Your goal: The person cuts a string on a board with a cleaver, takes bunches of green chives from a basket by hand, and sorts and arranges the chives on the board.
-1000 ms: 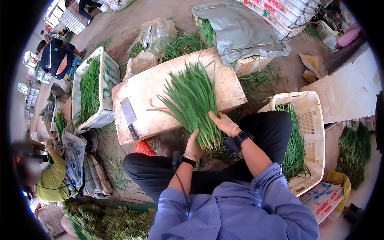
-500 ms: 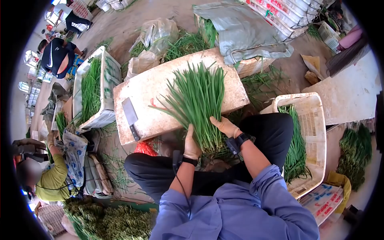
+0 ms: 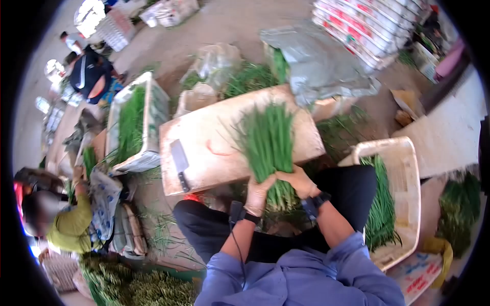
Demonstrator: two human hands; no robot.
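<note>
A bundle of long green stalks [image 3: 266,137] lies over the near edge of a pale, stained board [image 3: 204,127], cut ends toward my body. My left hand [image 3: 258,193] is closed round its left side and my right hand [image 3: 297,182] round its right side, with the fingertips almost meeting across the front. Both hands wear thin gloves. On the board's left part rests a cleaver [image 3: 179,160] with a dark handle, and beside it a red band [image 3: 217,149].
White crates of greens stand at left [image 3: 153,115] and right [image 3: 408,194]. A grey sheet [image 3: 316,61] covers a box beyond the board. A person in yellow-green [image 3: 69,229] sits at left; others are behind. More stalks [image 3: 143,285] lie at lower left.
My hands have come closer together round the bundle, which is now narrower and more upright. The whole view has shifted, so the surroundings appear lower and farther right.
</note>
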